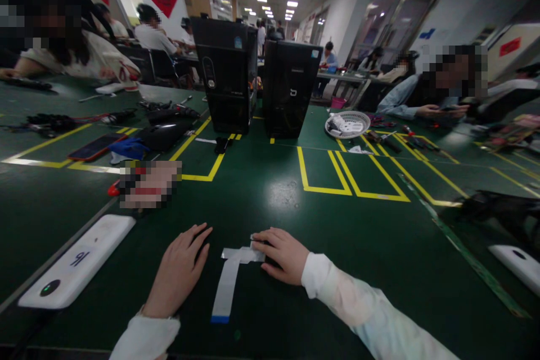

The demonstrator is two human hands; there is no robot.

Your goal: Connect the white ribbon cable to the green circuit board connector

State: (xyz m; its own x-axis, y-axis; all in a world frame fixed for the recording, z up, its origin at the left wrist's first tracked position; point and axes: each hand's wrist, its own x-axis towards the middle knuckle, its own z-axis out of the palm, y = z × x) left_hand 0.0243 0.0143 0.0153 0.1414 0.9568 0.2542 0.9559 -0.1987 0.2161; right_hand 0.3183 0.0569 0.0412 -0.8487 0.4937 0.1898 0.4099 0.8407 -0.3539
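A flat white ribbon cable (225, 289) with a blue end lies folded on the green tabletop between my hands. One strip runs toward me and another crosses it at the top. My right hand (284, 256) lies over the right end of the cable, its fingers stretched out and covering part of it. My left hand (181, 270) is just left of the cable, apart from it, palm down with fingers extended and nothing in them.
At the left lies a white device (78, 261) marked 16. Two black computer towers (225, 76) stand ahead, a white basket (363, 121) to their right. A phone (97, 147) and a blue cloth (129, 148) lie left. People sit around the table.
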